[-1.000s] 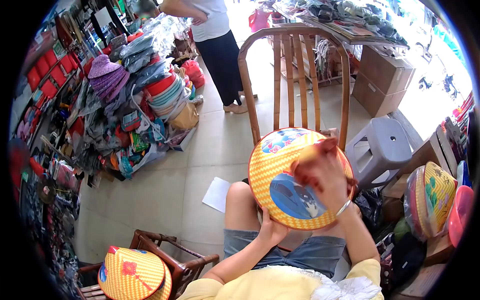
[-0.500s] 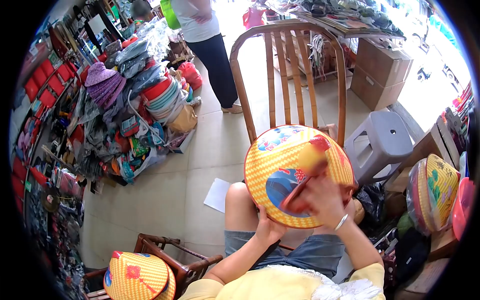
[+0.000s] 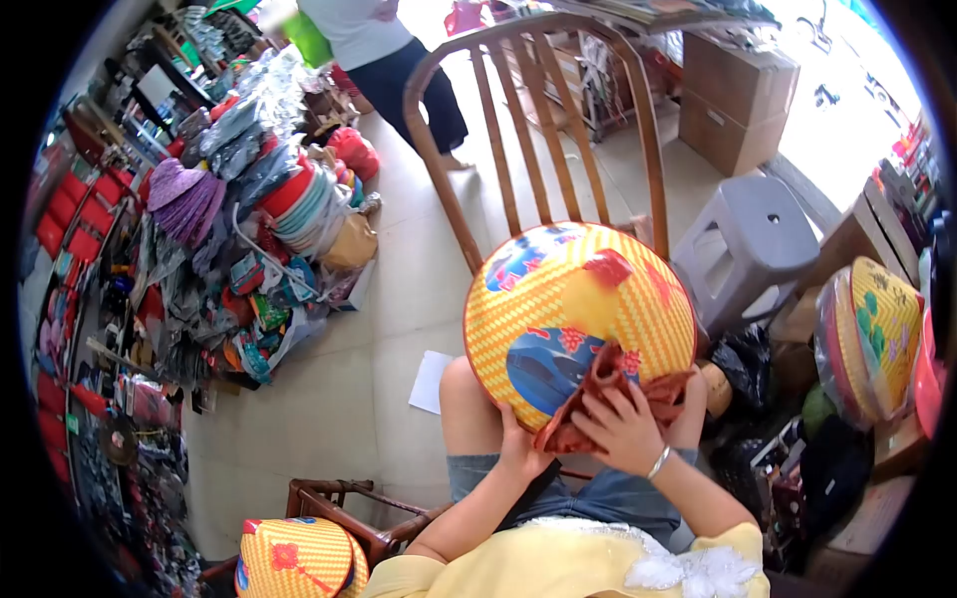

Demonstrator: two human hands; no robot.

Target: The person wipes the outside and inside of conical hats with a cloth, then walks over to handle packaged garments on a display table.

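A yellow-and-white woven cone hat (image 3: pixel 498 329) with a red rim and blue printed patches rests over my lap, its red-tipped peak toward me. My left hand (image 3: pixel 520 448) grips the hat's lower left rim, thumb on top and the other fingers hidden below. On the lower right of the brim, my right hand (image 3: pixel 623 429) presses a reddish-brown cloth (image 3: pixel 588 404) against the surface, fingers somewhat spread over it. Similar hats (image 3: pixel 299 558) lie on a brown chair (image 3: pixel 334 498) at the lower left.
A wooden chair back (image 3: pixel 653 149) rises beyond the hat. To its right are a grey stool (image 3: pixel 763 234) and a cardboard box (image 3: pixel 738 100). Bagged hats (image 3: pixel 877 329) stand at the right, heaped goods (image 3: pixel 269 219) at the left. A person (image 3: pixel 369 45) stands at the back.
My right hand and the cloth have moved down from near the hat's peak to its lower brim. The view has shifted and tilted; the standing person has changed posture, with a green item now visible.
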